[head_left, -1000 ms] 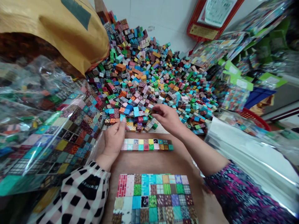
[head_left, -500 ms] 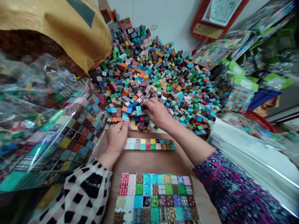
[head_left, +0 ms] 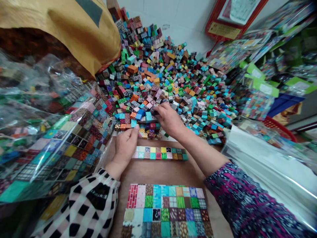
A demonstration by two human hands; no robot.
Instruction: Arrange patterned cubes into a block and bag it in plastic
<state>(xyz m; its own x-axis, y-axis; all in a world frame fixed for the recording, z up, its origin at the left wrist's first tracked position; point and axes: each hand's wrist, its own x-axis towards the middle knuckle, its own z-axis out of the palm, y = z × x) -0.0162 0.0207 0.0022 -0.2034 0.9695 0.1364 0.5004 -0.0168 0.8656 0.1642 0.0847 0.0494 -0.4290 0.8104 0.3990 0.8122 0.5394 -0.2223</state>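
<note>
A big heap of small patterned cubes (head_left: 170, 79) rises in front of me. At its near left edge my left hand (head_left: 124, 145) is closed, thumb against curled fingers. A light blue cube (head_left: 133, 123) shows right at the thumb tip; I cannot tell whether it is gripped. My right hand (head_left: 169, 120) reaches into the heap's near side, its fingers bent and pinched beside a turquoise cube (head_left: 148, 116). What those fingertips hold is hidden. Just below the hands lies a two-row strip of cubes (head_left: 160, 153). Nearer to me sits a larger rectangular block of cubes (head_left: 168, 211).
Clear plastic packs of cubes (head_left: 74, 142) stand at the left, under a yellow bag (head_left: 99, 39). On the right lie a white plastic-wrapped stack (head_left: 262, 165), a red basket (head_left: 279, 127) and packs with green labels (head_left: 264, 87). A red-framed plaque (head_left: 224, 29) hangs on the wall.
The whole view has shifted slightly, so things appear a little farther right. Both hands keep nearly the same places and finger poses at the heap.
</note>
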